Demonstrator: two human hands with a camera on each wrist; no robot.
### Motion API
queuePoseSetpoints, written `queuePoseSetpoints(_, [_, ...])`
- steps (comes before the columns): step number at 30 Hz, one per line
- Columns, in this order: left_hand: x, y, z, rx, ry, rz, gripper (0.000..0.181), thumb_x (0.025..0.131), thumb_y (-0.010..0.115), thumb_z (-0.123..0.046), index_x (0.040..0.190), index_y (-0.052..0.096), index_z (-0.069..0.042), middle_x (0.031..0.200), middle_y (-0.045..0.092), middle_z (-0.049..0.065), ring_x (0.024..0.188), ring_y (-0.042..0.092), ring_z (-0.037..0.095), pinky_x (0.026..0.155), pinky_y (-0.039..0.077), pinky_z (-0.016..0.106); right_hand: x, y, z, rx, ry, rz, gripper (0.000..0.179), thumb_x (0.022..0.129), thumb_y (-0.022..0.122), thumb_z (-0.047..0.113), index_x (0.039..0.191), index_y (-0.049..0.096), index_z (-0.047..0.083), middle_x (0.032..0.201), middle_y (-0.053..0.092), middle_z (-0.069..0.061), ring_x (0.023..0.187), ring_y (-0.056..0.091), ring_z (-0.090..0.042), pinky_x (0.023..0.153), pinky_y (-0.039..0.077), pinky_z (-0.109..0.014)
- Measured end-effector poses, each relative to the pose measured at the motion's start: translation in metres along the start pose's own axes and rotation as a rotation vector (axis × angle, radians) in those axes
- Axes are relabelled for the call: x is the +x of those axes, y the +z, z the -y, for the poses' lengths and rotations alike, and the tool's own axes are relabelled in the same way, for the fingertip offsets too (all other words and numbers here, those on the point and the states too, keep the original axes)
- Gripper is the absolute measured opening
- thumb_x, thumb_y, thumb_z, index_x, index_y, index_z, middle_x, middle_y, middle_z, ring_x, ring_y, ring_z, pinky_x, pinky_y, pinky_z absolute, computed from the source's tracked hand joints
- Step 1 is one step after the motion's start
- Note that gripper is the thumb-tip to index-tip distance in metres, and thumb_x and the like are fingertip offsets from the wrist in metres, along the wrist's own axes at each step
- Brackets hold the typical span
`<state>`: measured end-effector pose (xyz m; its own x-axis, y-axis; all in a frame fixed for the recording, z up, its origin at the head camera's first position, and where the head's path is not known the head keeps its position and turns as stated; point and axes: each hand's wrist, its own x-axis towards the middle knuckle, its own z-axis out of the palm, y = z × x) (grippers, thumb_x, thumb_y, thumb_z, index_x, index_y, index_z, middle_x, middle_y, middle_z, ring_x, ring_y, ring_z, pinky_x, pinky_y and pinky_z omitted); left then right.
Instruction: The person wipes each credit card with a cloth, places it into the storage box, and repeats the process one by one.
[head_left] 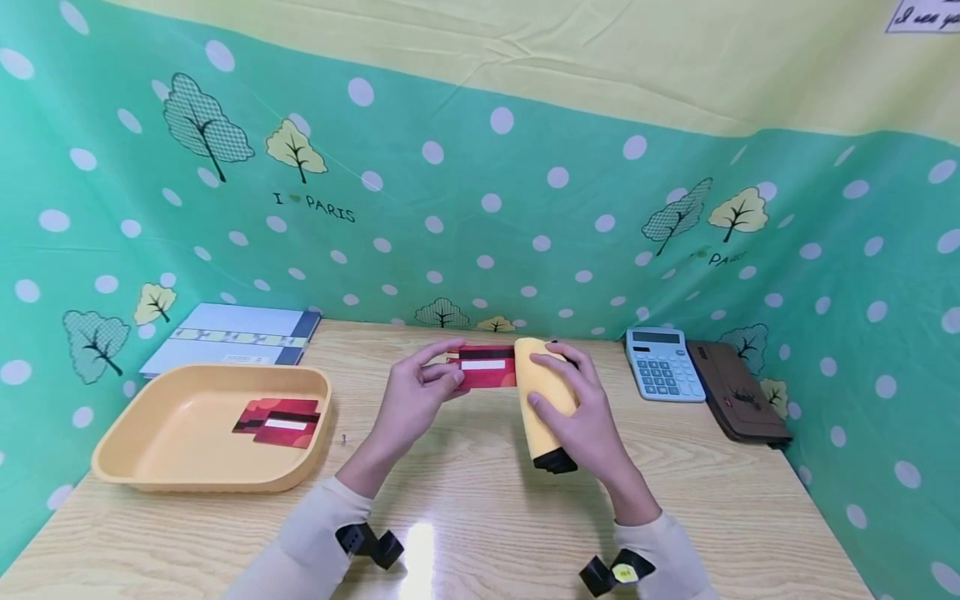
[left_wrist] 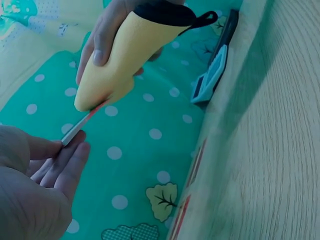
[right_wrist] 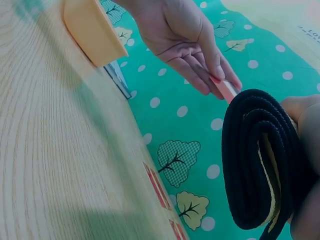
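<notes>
My left hand (head_left: 420, 387) pinches a red card (head_left: 487, 367) with a black stripe and a white strip between thumb and fingers. The card's right end meets the side of a rolled yellow cloth (head_left: 542, 392) with black edging; whether it goes into a fold cannot be told. My right hand (head_left: 573, 408) grips that roll from the right, thumb and fingers around it. The right wrist view shows the roll's layered black end (right_wrist: 255, 165); a black loop (left_wrist: 205, 19) sticks out in the left wrist view. Several similar red cards (head_left: 285, 423) lie overlapping in the orange tray (head_left: 187, 479) at left.
Behind the tray lies a pale blue folder (head_left: 232, 329) with a dark spine. A light blue calculator (head_left: 663, 364) and a brown zipped wallet (head_left: 738, 392) lie at the right. A green dotted curtain (head_left: 465, 183) stands behind the wooden table (head_left: 465, 517).
</notes>
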<state>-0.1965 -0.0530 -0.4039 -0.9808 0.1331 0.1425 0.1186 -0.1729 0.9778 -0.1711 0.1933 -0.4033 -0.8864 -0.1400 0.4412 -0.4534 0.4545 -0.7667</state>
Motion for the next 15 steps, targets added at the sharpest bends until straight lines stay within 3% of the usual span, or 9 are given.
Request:
queuePoseSetpoints(5, [-0.0010, 0.0025, 0.0002, -0.016, -0.007, 0.010, 0.047, 0.097, 0.061, 0.009, 0.142, 0.059, -0.003, 0.110, 0.076, 0.026, 0.098, 0.077, 0.017, 0.090, 0.066, 0.040, -0.0005, 0.0010, -0.0004, 0.000, 0.004, -0.003, 0.047, 0.093, 0.077, 0.011, 0.136, 0.066, 0.025, 0.154, 0.044, 0.001, 0.132, 0.049, -0.024, 0.084, 0.052, -0.026])
queuePoseSetpoints(15, [-0.0027, 0.0056, 0.0017, -0.060, -0.002, 0.030, 0.046, 0.098, 0.060, 0.008, 0.142, 0.060, -0.006, 0.114, 0.071, 0.034, 0.089, 0.077, 0.017, 0.092, 0.065, 0.041, -0.0011, 0.0032, -0.0010, -0.004, 0.005, -0.007, 0.048, 0.093, 0.077, 0.010, 0.137, 0.066, 0.026, 0.154, 0.045, 0.002, 0.125, 0.051, -0.022, 0.083, 0.052, -0.026])
